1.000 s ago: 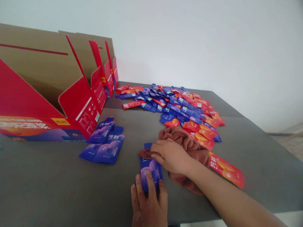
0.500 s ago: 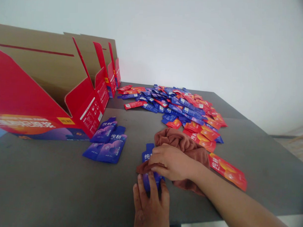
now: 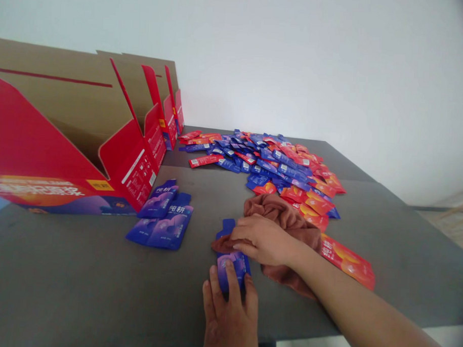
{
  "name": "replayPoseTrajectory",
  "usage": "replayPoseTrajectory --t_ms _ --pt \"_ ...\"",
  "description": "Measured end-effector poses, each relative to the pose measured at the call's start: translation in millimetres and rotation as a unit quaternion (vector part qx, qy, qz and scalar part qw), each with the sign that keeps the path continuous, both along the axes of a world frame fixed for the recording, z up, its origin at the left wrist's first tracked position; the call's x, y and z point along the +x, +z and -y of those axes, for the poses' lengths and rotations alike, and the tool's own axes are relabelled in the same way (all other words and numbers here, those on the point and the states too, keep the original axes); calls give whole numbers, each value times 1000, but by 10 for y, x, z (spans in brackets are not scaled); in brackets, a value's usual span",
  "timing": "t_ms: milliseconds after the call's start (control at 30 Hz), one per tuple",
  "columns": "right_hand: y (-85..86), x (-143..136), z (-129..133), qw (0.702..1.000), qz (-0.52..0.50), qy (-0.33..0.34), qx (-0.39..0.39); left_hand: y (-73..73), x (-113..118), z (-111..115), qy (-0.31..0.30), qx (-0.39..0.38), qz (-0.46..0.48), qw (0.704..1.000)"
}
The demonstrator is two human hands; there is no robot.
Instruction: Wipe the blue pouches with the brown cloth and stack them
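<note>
A blue drink pouch [image 3: 231,269] lies flat on the grey table [image 3: 98,300] near its front edge. My left hand [image 3: 230,310] rests on the pouch's lower end, fingers stretched out and somewhat apart. Bunched in my right hand [image 3: 263,240] is a brown cloth [image 3: 286,216], its tip pressed across the pouch's upper part. The rest of the cloth spreads to the right, under my right wrist. Cloth and fingers hide some of the pouch's print. A red pouch [image 3: 348,261] lies just beyond the cloth, partly covered by it and my forearm.
Several blue pouches [image 3: 171,227] overlap on the left, beside a red open-topped carton [image 3: 120,164]. More cartons [image 3: 169,110] stand in a row behind it. A large heap of red and blue pouches [image 3: 270,162] covers the table's back middle, before a white wall [image 3: 296,64].
My right hand has slid the cloth a little up the blue pouch, away from my left hand, baring more of its print. My left hand has stayed nearly still.
</note>
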State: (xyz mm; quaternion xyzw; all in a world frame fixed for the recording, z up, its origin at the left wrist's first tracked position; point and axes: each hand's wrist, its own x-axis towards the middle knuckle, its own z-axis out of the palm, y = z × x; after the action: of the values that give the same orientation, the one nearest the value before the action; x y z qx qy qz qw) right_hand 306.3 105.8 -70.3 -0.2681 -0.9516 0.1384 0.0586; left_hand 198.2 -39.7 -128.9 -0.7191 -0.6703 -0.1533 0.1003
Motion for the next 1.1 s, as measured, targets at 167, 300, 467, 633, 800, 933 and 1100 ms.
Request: replayPoseTrajectory --t_ms 167,300,467,633,800,933,1100 --pt "45 -35 85 999 -7 40 -22 -40 -17 12 -10 -6 -6 1000" --pt "21 -63 77 999 19 -40 10 -51 -24 12 -8 -2 -10 1000" --pt "-15 -50 13 989 53 -136 32 -47 -18 6 -9 5 -10 1000" --pt "-11 -17 9 996 29 -80 35 -23 -8 1 -4 12 -4 1000" --pt "36 -26 82 999 -8 39 -12 -40 -20 8 -11 12 -7 1000" --pt "43 -52 117 1000 -5 21 -14 -82 -36 19 -17 4 -18 1000" --pt "10 -61 55 995 37 -95 20 -119 -46 19 -18 5 -25 1000"
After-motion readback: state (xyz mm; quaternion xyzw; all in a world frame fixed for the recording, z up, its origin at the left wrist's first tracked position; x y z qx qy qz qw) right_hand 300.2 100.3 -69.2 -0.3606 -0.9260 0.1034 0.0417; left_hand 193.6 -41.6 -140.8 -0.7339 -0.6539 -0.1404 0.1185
